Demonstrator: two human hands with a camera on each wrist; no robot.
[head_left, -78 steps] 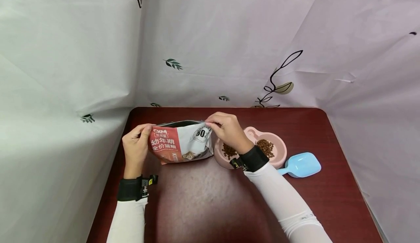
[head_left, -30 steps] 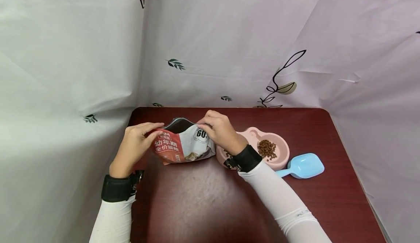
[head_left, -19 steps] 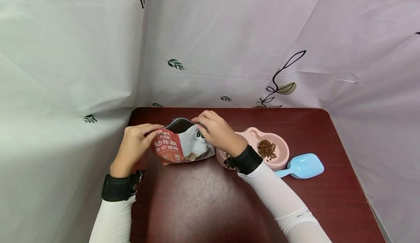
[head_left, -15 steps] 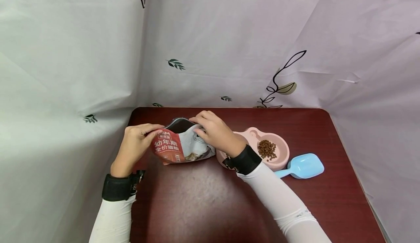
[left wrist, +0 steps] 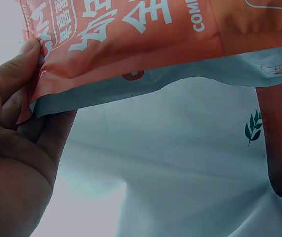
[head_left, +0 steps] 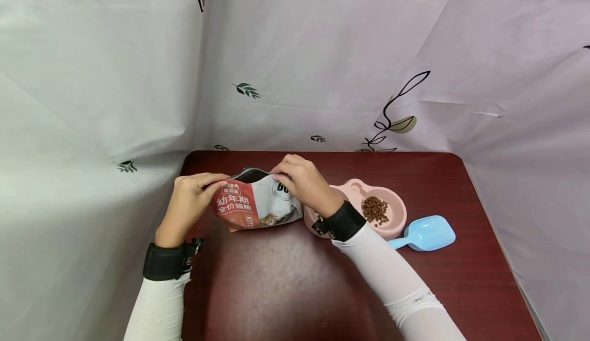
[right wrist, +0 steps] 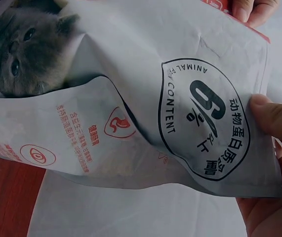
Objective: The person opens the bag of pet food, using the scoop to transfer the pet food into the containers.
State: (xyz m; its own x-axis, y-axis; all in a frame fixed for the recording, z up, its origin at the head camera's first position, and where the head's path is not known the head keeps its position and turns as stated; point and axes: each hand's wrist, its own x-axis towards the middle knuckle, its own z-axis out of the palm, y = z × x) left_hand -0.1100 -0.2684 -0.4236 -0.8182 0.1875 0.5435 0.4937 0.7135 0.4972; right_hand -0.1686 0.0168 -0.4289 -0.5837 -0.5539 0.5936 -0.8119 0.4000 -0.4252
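Note:
A red and white cat food bag (head_left: 258,205) stands at the back left of the table, its dark mouth (head_left: 251,175) parted a little in the middle. My left hand (head_left: 191,200) pinches the top edge at the left corner, thumb in front. My right hand (head_left: 304,182) pinches the same edge toward the right. In the left wrist view the thumb (left wrist: 20,66) lies on the red front, with the other fingers behind the bag. The right wrist view has the thumb (right wrist: 274,116) on the white panel beside the printed badge. The bag's contents are hidden.
A pink double bowl (head_left: 397,205) with brown kibble (head_left: 375,210) stands right of the bag, its left half partly behind my right hand. A blue scoop (head_left: 430,233) lies beside it, handle toward the bowl. White patterned cloth (head_left: 299,75) hangs behind the dark red table (head_left: 276,290).
My left hand has shifted inward along the bag's edge since the earliest frame. My right hand slid left along the rim, then slightly back right. The mouth bulged wider and has now narrowed.

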